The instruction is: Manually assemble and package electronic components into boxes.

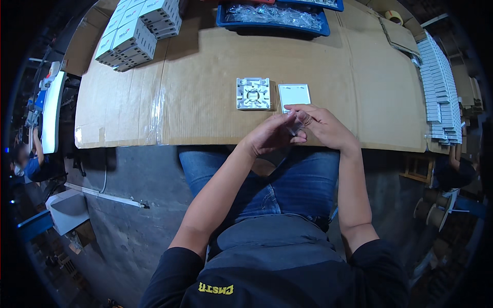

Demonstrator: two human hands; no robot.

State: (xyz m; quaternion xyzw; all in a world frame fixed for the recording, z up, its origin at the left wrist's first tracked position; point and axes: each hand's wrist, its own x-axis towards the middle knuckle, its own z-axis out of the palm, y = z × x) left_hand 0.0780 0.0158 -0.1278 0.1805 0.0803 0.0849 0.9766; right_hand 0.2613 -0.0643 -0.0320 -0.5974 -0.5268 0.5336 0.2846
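Just above the table's near edge, my two hands come together around a small clear plastic packet point(295, 129). My left hand point(268, 135) has its fingers curled, with the packet against its fingertips. My right hand point(329, 127) pinches the packet from the other side, and its fingers partly cover it. What the packet contains is too small to make out. Beyond the hands lies a flat white square plate point(295, 94) with a raised rim; the right fingers overlap its near edge. To its left sits a white square plastic housing point(253, 102) with a round opening in the middle.
Cardboard point(205, 97) covers the table. Stacked white boxes point(134, 38) stand far left. A blue tray point(272, 29) of clear plastic packets is at the back. Many white pieces point(440, 90) are stacked along the right edge, near a tape roll point(394, 17). People work at both sides.
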